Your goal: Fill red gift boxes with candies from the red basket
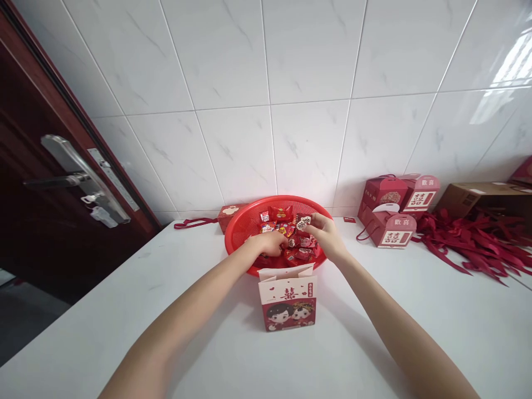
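A red plastic basket with mesh sides holds several wrapped candies. My left hand reaches into it with curled fingers among the candies; what they hold, if anything, is hidden. Over the basket's right side, my right hand pinches a dark-wrapped candy with a white label between thumb and fingers. In front of the basket, between my forearms, stands a red and white paper gift box with two cartoon faces. Its top flaps are up and open.
Closed gift boxes stand in a group to the right, by a heap of dark red ribbons and a brown cardboard box. Another red box with a ribbon is behind the basket. A tiled wall bounds the white table.
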`<action>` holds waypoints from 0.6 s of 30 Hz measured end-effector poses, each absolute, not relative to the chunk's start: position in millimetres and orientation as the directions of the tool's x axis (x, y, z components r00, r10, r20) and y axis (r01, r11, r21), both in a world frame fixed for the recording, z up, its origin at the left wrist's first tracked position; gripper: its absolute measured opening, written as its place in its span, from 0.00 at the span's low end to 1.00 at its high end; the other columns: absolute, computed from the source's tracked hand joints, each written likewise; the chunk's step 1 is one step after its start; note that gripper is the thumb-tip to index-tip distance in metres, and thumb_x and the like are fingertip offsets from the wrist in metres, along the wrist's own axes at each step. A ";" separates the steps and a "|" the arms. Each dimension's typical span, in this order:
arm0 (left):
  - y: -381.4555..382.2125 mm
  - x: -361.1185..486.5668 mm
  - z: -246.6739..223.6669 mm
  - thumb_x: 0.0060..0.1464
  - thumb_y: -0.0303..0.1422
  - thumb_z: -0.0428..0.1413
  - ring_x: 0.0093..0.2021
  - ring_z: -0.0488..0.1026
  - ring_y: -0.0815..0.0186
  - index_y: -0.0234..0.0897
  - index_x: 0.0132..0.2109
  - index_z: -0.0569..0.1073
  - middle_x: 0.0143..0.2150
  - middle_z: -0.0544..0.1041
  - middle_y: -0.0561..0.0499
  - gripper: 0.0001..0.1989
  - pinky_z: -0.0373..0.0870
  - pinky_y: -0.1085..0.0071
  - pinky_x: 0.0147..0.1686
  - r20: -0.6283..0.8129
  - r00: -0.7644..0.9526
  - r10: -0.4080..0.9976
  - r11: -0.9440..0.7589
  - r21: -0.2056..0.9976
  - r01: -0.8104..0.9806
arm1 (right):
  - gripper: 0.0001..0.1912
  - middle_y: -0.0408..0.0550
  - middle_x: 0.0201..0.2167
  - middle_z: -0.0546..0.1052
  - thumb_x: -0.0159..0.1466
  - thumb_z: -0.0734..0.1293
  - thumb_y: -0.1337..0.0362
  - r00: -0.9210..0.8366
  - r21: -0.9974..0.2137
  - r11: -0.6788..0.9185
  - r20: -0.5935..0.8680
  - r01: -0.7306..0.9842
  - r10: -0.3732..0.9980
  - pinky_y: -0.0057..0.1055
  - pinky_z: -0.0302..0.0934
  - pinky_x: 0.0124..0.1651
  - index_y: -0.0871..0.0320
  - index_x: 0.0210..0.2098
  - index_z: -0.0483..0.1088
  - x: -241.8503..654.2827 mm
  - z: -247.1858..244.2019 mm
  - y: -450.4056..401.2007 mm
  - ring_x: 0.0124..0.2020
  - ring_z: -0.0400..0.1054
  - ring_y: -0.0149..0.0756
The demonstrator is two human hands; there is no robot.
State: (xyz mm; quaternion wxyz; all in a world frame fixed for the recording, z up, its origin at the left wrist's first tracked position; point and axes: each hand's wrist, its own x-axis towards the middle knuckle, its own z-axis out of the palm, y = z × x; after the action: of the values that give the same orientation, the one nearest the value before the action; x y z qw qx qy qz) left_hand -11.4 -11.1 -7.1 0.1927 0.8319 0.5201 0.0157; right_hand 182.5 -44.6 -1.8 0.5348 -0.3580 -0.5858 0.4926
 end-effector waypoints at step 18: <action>-9.7 -4.2 9.9 0.60 0.27 0.48 0.51 0.77 0.58 0.37 0.48 0.80 0.50 0.82 0.48 0.17 0.70 0.66 0.54 0.252 0.282 0.926 -0.376 0.538 0.754 | 0.10 0.42 0.26 0.73 0.51 0.70 0.59 -0.161 -0.958 0.270 0.283 -0.096 0.945 0.34 0.60 0.37 0.55 0.26 0.65 182.9 -4.6 -43.6 0.31 0.66 0.36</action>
State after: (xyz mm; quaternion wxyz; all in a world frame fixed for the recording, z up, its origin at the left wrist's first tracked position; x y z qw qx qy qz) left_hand -4.2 -9.7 9.9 0.1595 0.7847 0.5352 0.2691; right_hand 182.9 -43.6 -4.6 0.5376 -0.3609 -0.5884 0.4843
